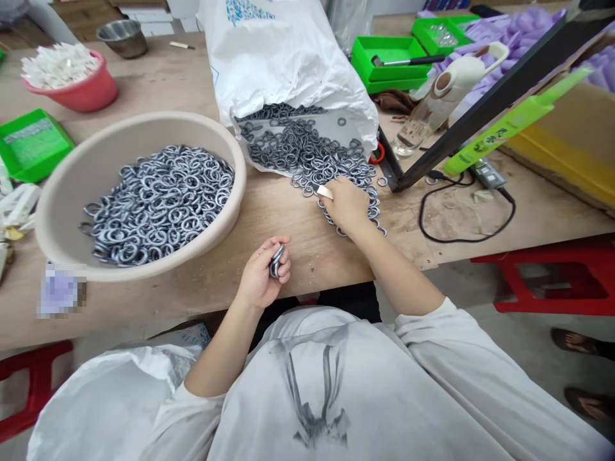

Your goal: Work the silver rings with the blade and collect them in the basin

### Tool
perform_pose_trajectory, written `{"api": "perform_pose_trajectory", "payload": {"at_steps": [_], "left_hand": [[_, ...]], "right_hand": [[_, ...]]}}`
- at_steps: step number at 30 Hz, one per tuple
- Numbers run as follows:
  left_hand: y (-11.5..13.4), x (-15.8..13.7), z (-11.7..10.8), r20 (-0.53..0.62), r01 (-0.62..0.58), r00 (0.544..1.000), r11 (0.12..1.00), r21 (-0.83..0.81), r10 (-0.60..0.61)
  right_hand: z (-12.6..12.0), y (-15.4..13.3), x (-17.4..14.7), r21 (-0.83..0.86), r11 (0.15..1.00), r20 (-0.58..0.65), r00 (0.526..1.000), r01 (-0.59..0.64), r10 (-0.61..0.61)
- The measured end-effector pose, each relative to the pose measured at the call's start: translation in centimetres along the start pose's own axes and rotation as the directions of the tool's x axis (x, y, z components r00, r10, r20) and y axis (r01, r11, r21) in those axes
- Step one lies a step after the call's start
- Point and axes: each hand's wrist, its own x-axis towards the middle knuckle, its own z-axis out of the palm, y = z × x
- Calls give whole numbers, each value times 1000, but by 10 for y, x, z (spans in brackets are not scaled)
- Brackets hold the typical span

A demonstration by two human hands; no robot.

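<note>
My left hand [266,269] is closed around a few dark grey rings [275,261], held above the table's front edge. Farther right, my right hand [350,203] grips a small tool with a pale handle [325,191] and a dark tip, over a pile of loose rings [331,168]. These rings spill from the mouth of a white woven sack [283,64] lying on the table. To the left stands a large beige basin [52,214] holding a heap of similar shiny rings [166,198].
A red bowl of white pieces [91,89], a metal bowl [123,40] and a green tray [33,144] stand left. At right are a black metal post [461,121], a bottle [423,115], a cable [420,221] and green trays [389,48]. Red stools [552,282] flank the table.
</note>
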Motion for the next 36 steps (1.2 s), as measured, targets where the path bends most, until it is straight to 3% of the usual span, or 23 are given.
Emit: {"api": "perform_pose_trajectory", "payload": {"at_steps": [2, 3, 5, 8, 10, 12, 15, 18, 21, 25, 29, 31, 34, 36], "left_hand": [[-1, 4, 1, -46, -18, 999, 1000, -7, 17], [-3, 6, 3, -70, -41, 997, 999, 4, 41], [-8, 11, 7, -118, -106, 987, 993, 50, 111], [-19, 15, 13, -143, -200, 965, 969, 147, 221], [-25, 16, 15, -107, -244, 957, 949, 201, 269], [-27, 14, 17, -71, -259, 958, 941, 218, 279], [-22, 8, 19, -19, -178, 983, 966, 186, 185], [-15, 2, 22, 51, -78, 996, 987, 140, 72], [-12, -1, 22, 70, -47, 997, 995, 91, 41], [-11, -1, 19, 51, -30, 998, 998, 46, 28], [-10, -3, 19, 59, -14, 998, 1000, 23, 12], [-10, -7, 20, 119, 5, 993, 999, 32, -8], [-8, -15, 21, 268, 18, 963, 996, 83, -39], [-6, -19, 19, 300, 18, 953, 997, 81, -42]], "right_hand": [[-3, -7, -11, 336, 941, 26, 999, 36, -47], [-4, -12, -19, 525, 850, 70, 993, 40, -90], [-4, -24, -40, 812, 583, 180, 964, -34, -196], [1, -42, -69, 927, 317, 275, 937, -198, -218], [7, -51, -82, 939, 250, 281, 946, -237, -160], [11, -55, -87, 946, 234, 255, 960, -223, -117], [12, -52, -83, 954, 256, 189, 977, -157, -104], [5, -44, -78, 920, 389, 105, 984, -41, -145], [-6, -37, -81, 814, 561, 39, 951, 148, -307], [-18, -36, -91, 644, 680, -6, 891, 351, -454], [-19, -40, -96, 579, 721, 11, 881, 380, -473], [-16, -39, -93, 567, 739, 21, 890, 364, -455], [-8, -29, -79, 517, 819, 53, 946, 248, -320], [-4, -18, -65, 412, 899, 62, 980, 147, -188]]}}
